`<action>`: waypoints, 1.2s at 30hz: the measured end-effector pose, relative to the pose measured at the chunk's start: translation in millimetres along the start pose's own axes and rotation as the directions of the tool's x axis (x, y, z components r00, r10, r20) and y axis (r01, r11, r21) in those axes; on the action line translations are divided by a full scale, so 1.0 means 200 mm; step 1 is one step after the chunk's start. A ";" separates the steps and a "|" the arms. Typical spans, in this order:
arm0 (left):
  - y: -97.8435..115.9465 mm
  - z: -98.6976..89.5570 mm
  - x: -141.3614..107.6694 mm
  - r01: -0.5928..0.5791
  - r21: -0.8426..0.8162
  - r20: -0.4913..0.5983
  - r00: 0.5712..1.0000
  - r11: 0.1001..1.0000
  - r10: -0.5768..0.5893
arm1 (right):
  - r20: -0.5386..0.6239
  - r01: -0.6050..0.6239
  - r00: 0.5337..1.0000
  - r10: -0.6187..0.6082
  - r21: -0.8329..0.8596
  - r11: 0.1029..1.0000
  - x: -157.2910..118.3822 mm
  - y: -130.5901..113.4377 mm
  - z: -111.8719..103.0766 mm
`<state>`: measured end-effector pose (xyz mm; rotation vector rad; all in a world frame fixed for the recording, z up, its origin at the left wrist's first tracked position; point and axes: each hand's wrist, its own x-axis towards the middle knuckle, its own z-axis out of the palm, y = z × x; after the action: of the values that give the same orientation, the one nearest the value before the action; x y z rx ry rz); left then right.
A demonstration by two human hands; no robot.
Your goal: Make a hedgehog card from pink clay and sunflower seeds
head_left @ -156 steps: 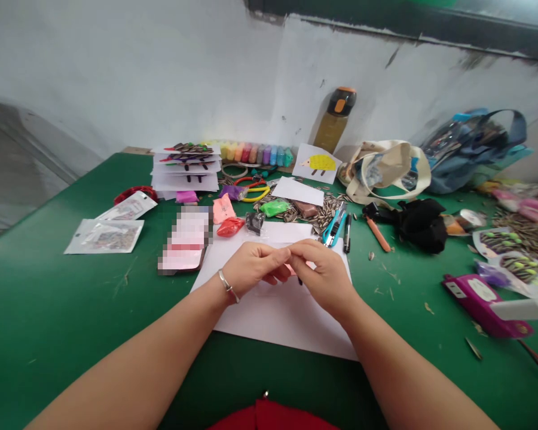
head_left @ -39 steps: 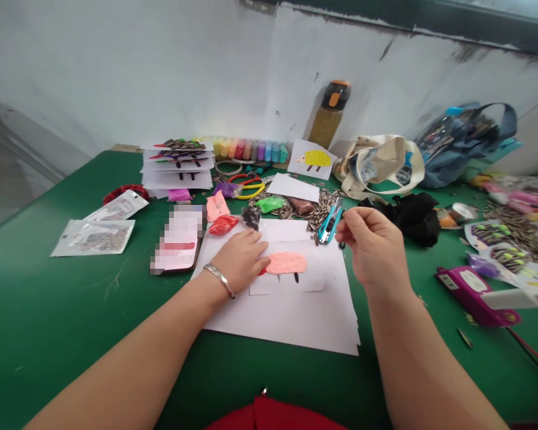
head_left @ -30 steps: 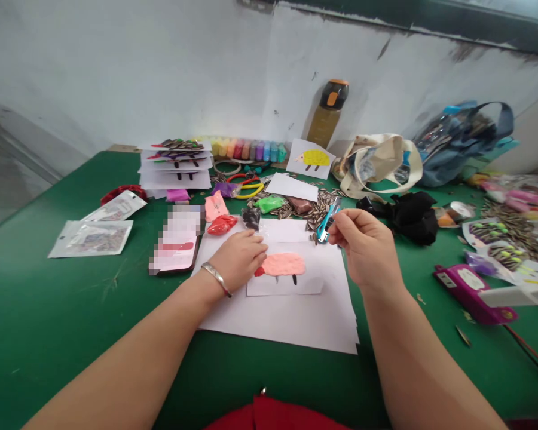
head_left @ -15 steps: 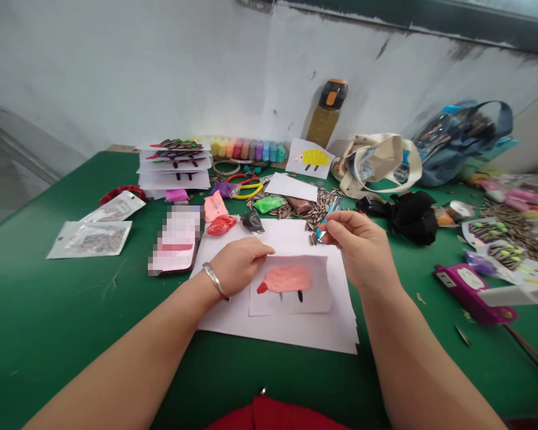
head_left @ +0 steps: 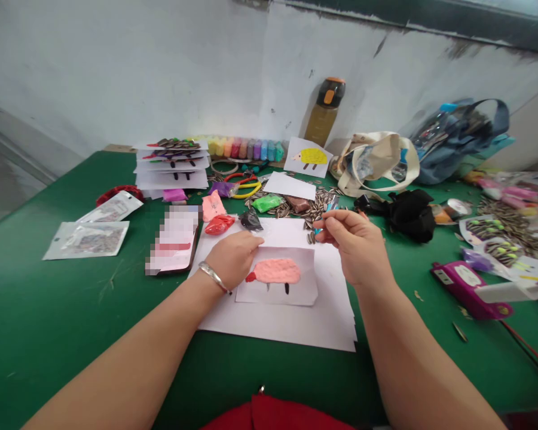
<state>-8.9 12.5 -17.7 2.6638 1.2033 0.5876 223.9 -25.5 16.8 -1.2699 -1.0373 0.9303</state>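
My left hand (head_left: 234,260) is closed at the upper left edge of a small white paper card (head_left: 251,294), its fingers partly hidden. On the card is a pink clay hedgehog shape (head_left: 278,271) with a red snout and dark legs. The card rests on larger white sheets (head_left: 278,328). To the right, my right hand (head_left: 357,246) is raised in a pinch, thumb against forefinger. What sits in the pinch is too small to make out; a shiny blue strip (head_left: 331,203) shows behind the fingers. A few sunflower seeds (head_left: 311,237) lie just beside the fingertips.
Behind the sheets are bags of red clay (head_left: 219,225) and black clay (head_left: 251,220), a seed pile (head_left: 320,203) and scissors (head_left: 247,190). A phone (head_left: 174,239) is at left, a stack of cards (head_left: 173,179) farther back. Right are a black pouch (head_left: 411,216) and a purple device (head_left: 470,289).
The card has slid left and slightly away from me together with my left hand. My right hand stays in its pinch at nearly the same place.
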 end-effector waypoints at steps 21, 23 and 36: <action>-0.03 0.01 0.02 0.080 0.010 -0.026 0.996 0.997 -0.080 | 0.007 0.067 0.998 -0.067 -0.096 0.993 0.02 -0.01 -0.04; -0.03 0.01 0.02 0.080 0.004 -0.031 0.996 0.997 -0.080 | -0.075 0.092 0.993 -0.096 -0.053 0.994 0.04 -0.02 -0.08; -0.03 0.01 0.02 0.073 -0.017 -0.014 0.997 0.997 -0.073 | 0.309 -0.092 0.941 0.137 -0.155 0.984 -0.07 0.05 0.12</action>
<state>-8.9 19.3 -20.0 2.5935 1.2877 0.6039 196.3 -31.7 6.3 -1.3331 -1.3089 1.1986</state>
